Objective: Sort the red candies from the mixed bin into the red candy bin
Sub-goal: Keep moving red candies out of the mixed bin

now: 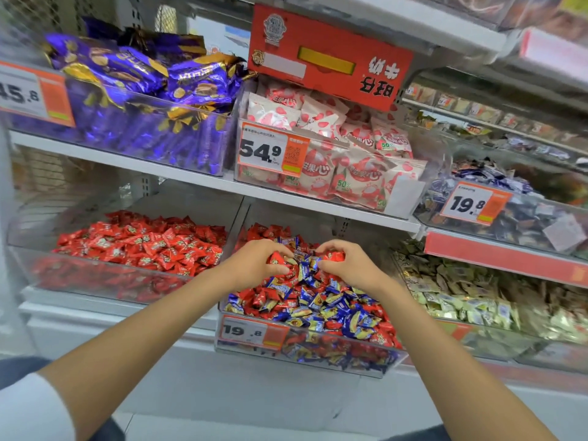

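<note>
The mixed bin (350,361) is a clear plastic tray on the lower shelf, heaped with red and blue-yellow wrapped candies. Both hands are over its far half. My left hand (254,262) curls round several red candies (280,261). My right hand (353,265) curls round a red candy (334,256) beside it. The red candy bin (95,281), also clear, stands directly to the left and holds only red candies (143,243).
A bin of pale green-wrapped candies (461,300) stands right of the mixed bin. The shelf above (191,178) carries bins of purple bags (143,90), pink-white bags (334,148) and dark candies (515,218). A red sign (324,55) hangs overhead.
</note>
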A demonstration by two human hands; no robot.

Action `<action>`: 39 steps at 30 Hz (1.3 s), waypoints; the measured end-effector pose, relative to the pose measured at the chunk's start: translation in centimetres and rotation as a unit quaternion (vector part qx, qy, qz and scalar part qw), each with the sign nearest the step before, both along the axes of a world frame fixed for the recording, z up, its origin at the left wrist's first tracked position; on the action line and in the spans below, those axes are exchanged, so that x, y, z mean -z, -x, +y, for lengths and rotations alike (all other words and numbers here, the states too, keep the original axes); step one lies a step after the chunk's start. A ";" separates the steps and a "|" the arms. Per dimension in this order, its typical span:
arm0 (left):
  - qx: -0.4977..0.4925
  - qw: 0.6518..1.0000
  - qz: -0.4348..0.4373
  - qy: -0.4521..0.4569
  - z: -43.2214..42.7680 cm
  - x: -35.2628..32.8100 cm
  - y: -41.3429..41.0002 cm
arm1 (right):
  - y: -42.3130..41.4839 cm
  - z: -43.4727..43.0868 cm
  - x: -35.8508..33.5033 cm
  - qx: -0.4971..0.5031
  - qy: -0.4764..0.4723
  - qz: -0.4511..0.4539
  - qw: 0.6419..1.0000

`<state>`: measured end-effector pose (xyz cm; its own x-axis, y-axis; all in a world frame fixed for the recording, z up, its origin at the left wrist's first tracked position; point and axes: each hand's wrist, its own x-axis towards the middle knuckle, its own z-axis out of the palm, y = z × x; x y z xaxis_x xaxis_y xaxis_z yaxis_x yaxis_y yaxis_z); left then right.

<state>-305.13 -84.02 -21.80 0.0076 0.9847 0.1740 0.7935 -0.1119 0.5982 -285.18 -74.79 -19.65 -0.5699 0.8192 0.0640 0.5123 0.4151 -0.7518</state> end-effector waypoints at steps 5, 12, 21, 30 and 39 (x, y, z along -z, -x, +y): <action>0.030 0.976 0.096 0.191 1.3 2.5 -0.4 | -2.0 1.5 2.2 0.009 0.020 -0.002 1.000; -0.033 0.992 0.102 0.068 0.8 2.5 -0.9 | -1.8 1.7 1.3 -0.009 0.030 0.029 0.999; -0.036 0.995 -0.032 -0.082 -2.2 -0.1 0.0 | 0.0 -0.6 0.0 -0.018 0.005 0.030 0.999; -0.202 0.967 -0.090 -0.130 -6.0 0.0 13.5 | 10.5 -5.7 -1.0 -0.137 -0.069 0.090 0.984; -0.324 0.945 0.045 -0.022 -6.1 2.4 23.3 | 26.7 -3.1 1.4 -0.222 -0.146 -0.104 0.959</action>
